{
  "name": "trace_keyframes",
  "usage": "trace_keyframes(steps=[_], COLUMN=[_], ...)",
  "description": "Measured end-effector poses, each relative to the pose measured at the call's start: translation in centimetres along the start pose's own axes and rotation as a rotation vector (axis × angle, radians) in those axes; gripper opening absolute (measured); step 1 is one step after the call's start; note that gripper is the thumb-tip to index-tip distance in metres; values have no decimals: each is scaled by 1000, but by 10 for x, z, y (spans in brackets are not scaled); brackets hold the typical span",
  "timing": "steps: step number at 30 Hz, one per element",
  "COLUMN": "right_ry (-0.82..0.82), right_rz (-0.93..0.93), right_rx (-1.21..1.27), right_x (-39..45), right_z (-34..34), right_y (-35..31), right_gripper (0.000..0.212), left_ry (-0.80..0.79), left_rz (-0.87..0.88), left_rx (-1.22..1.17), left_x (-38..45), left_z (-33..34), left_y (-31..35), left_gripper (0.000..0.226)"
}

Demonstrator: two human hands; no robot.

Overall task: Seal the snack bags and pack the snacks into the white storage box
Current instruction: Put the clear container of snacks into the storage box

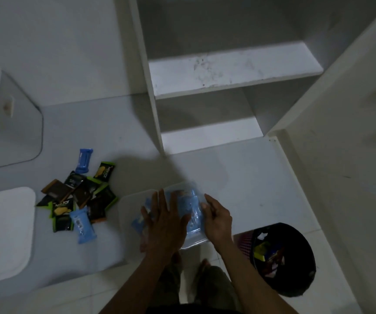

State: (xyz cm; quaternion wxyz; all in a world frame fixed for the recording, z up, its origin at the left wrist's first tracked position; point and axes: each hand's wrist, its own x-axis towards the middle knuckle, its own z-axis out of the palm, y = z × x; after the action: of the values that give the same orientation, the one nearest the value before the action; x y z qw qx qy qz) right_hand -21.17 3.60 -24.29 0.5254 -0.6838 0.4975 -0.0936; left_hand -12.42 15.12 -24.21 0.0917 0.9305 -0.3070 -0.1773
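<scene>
A clear plastic snack bag point(191, 214) with light-blue wrapped snacks inside lies on the white counter in front of me. My left hand point(166, 218) rests flat on the bag, fingers spread. At the bag's right edge, my right hand point(216, 217) pinches the plastic. A second bag with blue snacks point(137, 220) shows partly under my left hand. To the left lies a loose pile of dark, green and blue snack packets point(78, 196). A white lid or box point(3, 236) sits at the far left; I cannot tell which.
A white open cabinet with shelves point(234, 69) stands behind the counter, and its door point(341, 137) is swung open at the right. Below right, a black bin point(284, 257) holds wrappers. A translucent lid-like piece point(10, 123) lies at the upper left.
</scene>
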Motion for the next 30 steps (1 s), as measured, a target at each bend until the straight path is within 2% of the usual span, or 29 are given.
trace_keyframes(steps=[4,8,12,15,19,22,25,30], right_ry=[7,21,-15,-22,-72,-124,-168,-180], right_rz=[-6,-51,-74,-153,-219,-284,-316,-290], right_rx=[99,201,308,251,191,160,113,28], right_x=[4,3,-2,-12,-35,-52,-65,-79], right_z=[-13,-40,-58,-58,-50,-30,-2,43], right_y=[-2,-12,-23,-34,-57,-65,-68,-61], right_gripper=[33,33,28,25,30,16,16,13], left_ry=[56,154,236,345,366,342,328,265], left_rz=[-47,-60,-74,-94,-206,-280,-329,-290], left_rx=[-150,-517,-613,-684,-820,-796,-796,-767], left_x=[0,-10,-32,-50,-71,-78,-84,-89], left_z=[-5,-12,-31,-47,-63,-66,-72,-75], left_y=[21,44,69,74,58,26,-9,-51], left_gripper=[76,74,73,69,80,87,86,82])
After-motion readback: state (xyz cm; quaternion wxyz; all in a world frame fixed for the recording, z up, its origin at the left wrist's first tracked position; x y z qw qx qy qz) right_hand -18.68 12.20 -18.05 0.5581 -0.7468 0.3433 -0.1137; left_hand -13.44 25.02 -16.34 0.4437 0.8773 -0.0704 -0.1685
